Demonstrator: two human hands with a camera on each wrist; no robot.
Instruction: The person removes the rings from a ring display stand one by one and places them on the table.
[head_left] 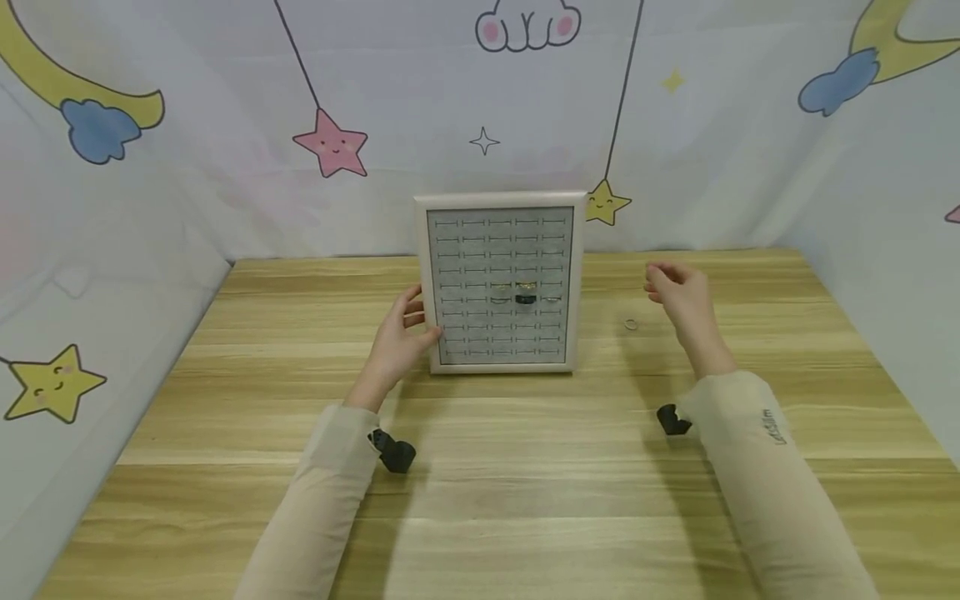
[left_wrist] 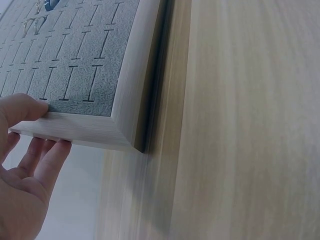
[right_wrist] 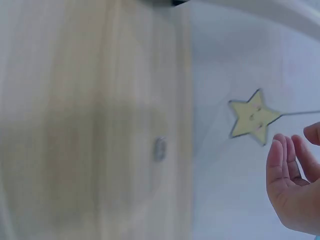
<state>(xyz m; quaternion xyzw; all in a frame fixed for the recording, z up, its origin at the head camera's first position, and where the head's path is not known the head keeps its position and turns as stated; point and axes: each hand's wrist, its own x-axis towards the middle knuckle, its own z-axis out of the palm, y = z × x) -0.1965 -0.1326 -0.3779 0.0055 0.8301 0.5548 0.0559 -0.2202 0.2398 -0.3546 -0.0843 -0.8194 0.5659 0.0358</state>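
A ring display board (head_left: 487, 342) with a pale frame and grey slotted felt stands upright on the table. My left hand (head_left: 401, 337) grips its left edge, thumb on the front and the other fingers at the side and back; the left wrist view also shows this hand (left_wrist: 27, 165) on the frame (left_wrist: 90, 125). Several rings sit in the slots, among them a dark ring (head_left: 526, 299) and a thin ring (head_left: 551, 298). To the right, my right hand (head_left: 684, 300) hovers with bent fingers and nothing visible between them. A loose ring (head_left: 631, 324) lies on the table near it, blurred as a ring (right_wrist: 159, 149) in the right wrist view.
The wood-grain table (head_left: 480, 500) ends at a white cloth backdrop (head_left: 420, 100) printed with stars, moons and clouds, which also rises at both sides. Black wrist mounts (head_left: 396, 452) hang from the sleeves (head_left: 772, 467).
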